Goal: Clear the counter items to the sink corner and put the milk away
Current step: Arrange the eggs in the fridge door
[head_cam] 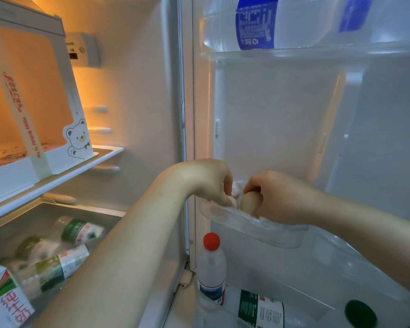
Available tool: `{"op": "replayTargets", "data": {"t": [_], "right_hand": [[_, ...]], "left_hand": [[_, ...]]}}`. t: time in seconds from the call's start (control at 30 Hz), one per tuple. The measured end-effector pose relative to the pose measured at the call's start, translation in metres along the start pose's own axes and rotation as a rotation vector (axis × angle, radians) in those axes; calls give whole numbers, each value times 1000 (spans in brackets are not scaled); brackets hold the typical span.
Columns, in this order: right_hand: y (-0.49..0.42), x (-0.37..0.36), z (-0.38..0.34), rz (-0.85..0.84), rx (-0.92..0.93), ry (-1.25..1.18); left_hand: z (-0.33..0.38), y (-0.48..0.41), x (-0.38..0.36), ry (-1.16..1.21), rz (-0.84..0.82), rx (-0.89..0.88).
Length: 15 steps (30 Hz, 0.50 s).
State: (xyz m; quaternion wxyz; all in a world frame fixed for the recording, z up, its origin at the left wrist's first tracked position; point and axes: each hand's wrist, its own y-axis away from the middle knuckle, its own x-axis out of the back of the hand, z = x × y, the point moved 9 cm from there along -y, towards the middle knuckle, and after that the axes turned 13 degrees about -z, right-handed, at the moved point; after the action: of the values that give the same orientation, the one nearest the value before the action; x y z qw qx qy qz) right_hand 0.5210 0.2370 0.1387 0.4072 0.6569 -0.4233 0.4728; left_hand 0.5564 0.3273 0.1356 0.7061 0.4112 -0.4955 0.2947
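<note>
A white and green milk carton (3,297) with red characters lies at the bottom left, in the fridge's lower compartment. Both my hands are at the middle door shelf (258,226). My left hand (206,181) curls its fingers down and pinches a crinkled clear plastic bag (237,186), just above a pale egg (233,202). My right hand (275,197) reaches in from the right, its fingers curled over a tan egg (250,201) that sits in the bag on the shelf.
The fridge stands open. A white cake box (57,129) fills the upper shelf on the left. Several green-labelled bottles (78,230) lie in the lower compartment. A red-capped bottle (211,263) and a green-labelled bottle (260,308) stand in the bottom door rack, and large water bottles (256,22) in the top rack.
</note>
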Motion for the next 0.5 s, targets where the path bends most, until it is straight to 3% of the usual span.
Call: {"op": "replayTargets", "data": {"t": [0.17,0.5], "right_hand": [[-1,0,1,-9,-6,8],[-1,7,3,39,23,-1]], "left_hand": [[-4,3,1,92,38,-49],[-16,17,-3,506,187,-199]]}}
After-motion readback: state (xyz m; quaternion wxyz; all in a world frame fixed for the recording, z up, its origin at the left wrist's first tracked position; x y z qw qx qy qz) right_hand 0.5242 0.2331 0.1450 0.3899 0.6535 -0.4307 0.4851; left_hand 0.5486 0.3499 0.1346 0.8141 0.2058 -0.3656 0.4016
